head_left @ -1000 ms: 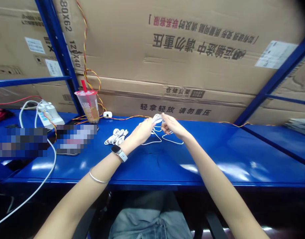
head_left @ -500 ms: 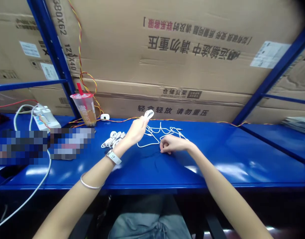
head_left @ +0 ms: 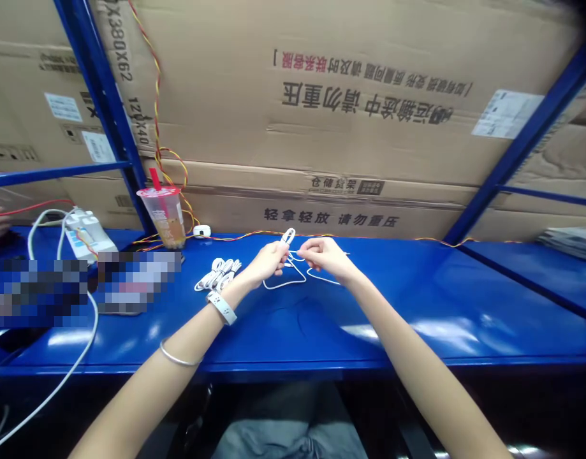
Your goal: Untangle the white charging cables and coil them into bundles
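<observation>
Right hand [head_left: 327,254] lifted off worktop [head_left: 465,306] since earlier frame — fingers [head_left: 308,246] pinched narrow on white cable [head_left: 279,287]; left hand [head_left: 268,262] holds looped end [head_left: 288,236] up, keeping strands apart.

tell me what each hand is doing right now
Left hand: closed, holding a thin white cable.
Right hand: closed, pinching the same thin white cable.

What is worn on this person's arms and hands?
The left arm and right arm are bare, with no sleeves, and the left hand and right hand wear no gloves. The left wrist has a watch with a white strap, and a thin silver bangle sits further up that forearm.
</observation>
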A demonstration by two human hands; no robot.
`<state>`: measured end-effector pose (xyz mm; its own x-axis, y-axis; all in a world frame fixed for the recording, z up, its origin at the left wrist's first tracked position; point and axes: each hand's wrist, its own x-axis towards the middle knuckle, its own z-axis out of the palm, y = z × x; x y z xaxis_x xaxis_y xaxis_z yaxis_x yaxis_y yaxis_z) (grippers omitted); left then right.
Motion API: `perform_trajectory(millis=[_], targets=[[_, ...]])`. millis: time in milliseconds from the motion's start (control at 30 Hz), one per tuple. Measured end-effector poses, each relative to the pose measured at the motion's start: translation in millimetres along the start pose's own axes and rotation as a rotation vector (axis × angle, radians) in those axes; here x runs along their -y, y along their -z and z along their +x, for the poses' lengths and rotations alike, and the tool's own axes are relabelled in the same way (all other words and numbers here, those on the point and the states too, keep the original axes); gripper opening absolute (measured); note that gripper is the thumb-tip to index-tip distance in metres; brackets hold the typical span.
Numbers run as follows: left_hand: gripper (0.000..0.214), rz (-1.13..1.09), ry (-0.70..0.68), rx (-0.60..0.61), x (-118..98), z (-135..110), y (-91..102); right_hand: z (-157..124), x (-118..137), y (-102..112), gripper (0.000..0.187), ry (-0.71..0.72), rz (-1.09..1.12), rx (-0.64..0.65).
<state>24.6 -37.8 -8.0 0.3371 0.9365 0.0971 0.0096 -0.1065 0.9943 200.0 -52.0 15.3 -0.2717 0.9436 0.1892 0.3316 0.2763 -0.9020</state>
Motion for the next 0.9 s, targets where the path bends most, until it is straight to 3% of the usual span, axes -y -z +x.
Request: perform_trajectory(millis=[267, 467, 567, 700, 767, 833, 900], targets=[[0.034, -0.108, -0.004, 0.167, -4, -6, 0.4, 10, 5, -14, 0.018, -0.030, 0.125, -0.150], [0.037, -0.150, 0.016, 0.173, -2, -5, -4.0, 6, 2, -23, 0.016, -0.025, 0.103, -0.159], [0.038, -0.174, 0.019, 0.151, -2, -4, -4.7, 4, 2, -25, 0.019, -0.020, 0.122, -0.137], [0.039, -0.141, -0.005, 0.149, -8, -7, 0.2, 0, 4, -6, 0.029, 0.009, 0.111, 0.039], [0.039, -0.129, 0.023, 0.235, -13, -10, 3.6, -2, 5, 9, 0.033, 0.052, 0.110, 0.022], [0.037, -0.122, 0.081, 0.397, -18, -15, 6.1, -3, 5, 21, 0.034, 0.120, 0.152, -0.079], [0.036, -0.109, 0.128, 0.577, -22, -20, 6.6, -4, 5, 26, 0.033, 0.196, 0.168, -0.079]])
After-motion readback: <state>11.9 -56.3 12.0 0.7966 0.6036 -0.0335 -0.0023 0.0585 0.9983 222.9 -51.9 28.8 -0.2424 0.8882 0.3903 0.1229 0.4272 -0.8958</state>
